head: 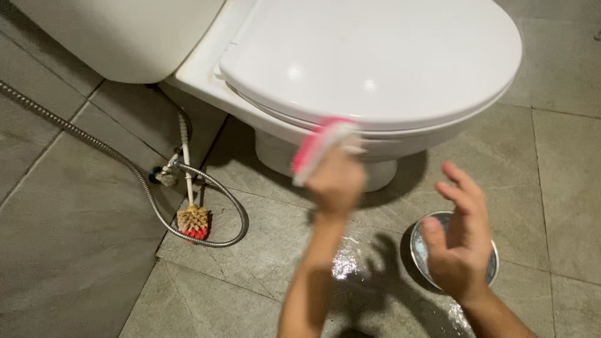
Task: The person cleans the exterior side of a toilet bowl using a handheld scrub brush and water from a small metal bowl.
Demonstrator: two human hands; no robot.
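Left hand [337,181]: fingers curled shut around a pink-and-white plastic scrub brush [320,149]. Image blurred here, so the exact finger placement cannot be read. Brush sits at the top of the fist, pressed against the front underside edge of the white ceramic toilet bowl [285,128], just below the closed glossy white toilet lid [375,59]. Brush long axis runs diagonally: lower end toward the left of the hand, upper end up and right toward the bowl rim.

Right hand [460,241]: open, fingers spread and slightly bent, palm facing left, holding nothing. Directly beneath and behind it on the floor, a round shiny steel bowl [422,241], partly hidden by the palm; contents unclear.

Surroundings: grey stone floor tiles [75,238], wet and glinting between the two forearms. Well left of the left hand, a white-handled toilet brush with tan bristles and a red base [193,220] stands head down against the floor. A flexible metal hose [119,159] loops around it, running to a wall valve [166,175].

Count: one scrub brush, one toilet brush, one steel bowl, one hose, one toilet, two hands.
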